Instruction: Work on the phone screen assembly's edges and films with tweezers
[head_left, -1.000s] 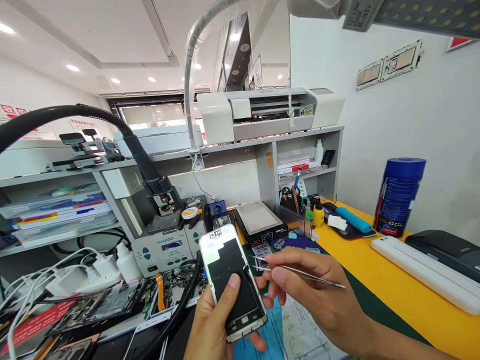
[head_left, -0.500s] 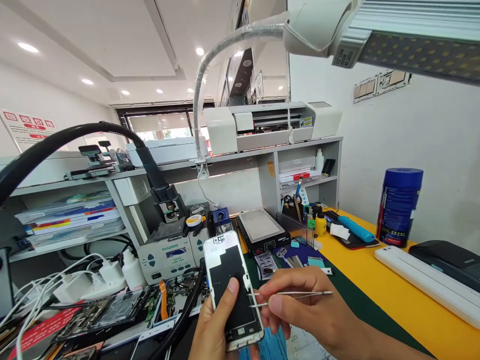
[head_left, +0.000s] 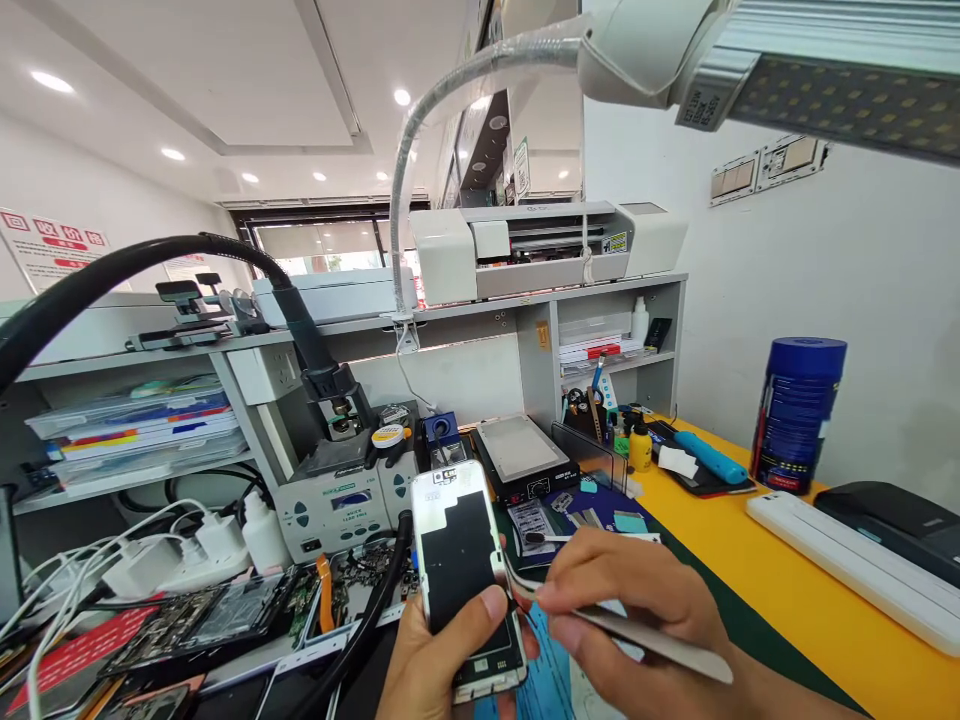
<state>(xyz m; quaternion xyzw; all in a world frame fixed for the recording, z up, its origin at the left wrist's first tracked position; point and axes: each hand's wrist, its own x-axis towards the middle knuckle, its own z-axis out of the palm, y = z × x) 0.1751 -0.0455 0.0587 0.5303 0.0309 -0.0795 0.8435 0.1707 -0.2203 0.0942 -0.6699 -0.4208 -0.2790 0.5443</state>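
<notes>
My left hand (head_left: 431, 655) grips a phone screen assembly (head_left: 454, 560) with its back side towards me, showing a silver plate and a black sheet. The thumb presses across its lower part, and the fingertips wrap the right edge. My right hand (head_left: 637, 590) pinches a pair of metal tweezers (head_left: 664, 645), whose bent tips reach the screen's right edge about halfway up. Whether the tips hold anything there is too small to tell. Below the hands lies a blue mat (head_left: 544, 690), partly hidden.
Behind the screen stands a flat heating plate (head_left: 525, 450), with a soldering station (head_left: 341, 510) to its left. Loose circuit boards (head_left: 244, 610) cover the left side. On the yellow tabletop (head_left: 709, 520) at right are a blue canister (head_left: 799, 415) and a white bar (head_left: 855, 570). A lamp (head_left: 840, 90) overhangs.
The tweezers have turned in my right hand, so their rear end now points down to the right and their tips sit higher along the screen's edge. My left thumb has shifted right and down.
</notes>
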